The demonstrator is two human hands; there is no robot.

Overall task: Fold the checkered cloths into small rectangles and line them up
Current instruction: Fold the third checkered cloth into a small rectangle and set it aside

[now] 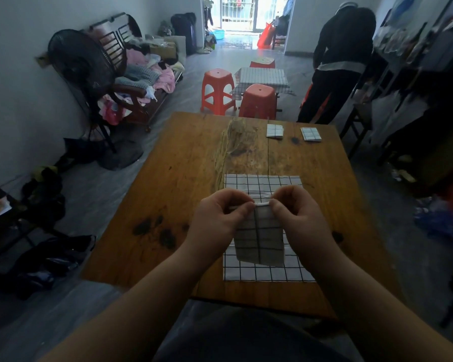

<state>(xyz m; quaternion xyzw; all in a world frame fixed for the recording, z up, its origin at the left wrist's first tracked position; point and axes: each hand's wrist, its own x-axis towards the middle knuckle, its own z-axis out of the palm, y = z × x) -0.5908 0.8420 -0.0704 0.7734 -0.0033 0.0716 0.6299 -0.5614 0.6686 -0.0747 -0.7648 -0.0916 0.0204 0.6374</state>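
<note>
Over wooden table (pixel 183 178), both hands pinch folded cloth (pixel 259 239).

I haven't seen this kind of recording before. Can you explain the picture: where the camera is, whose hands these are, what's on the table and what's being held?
No machine here: a person works with bare hands. The one picture comes from a wide-angle camera on their head, looking forward and down. The left hand and right hand pinch the top edge of a folded checkered cloth, lifted over a wooden table. Beneath it a flat cloth lies spread out. Near the far edge lie two small folded rectangles, one beside the other, apart. Behind stand red stools and another person.
</note>
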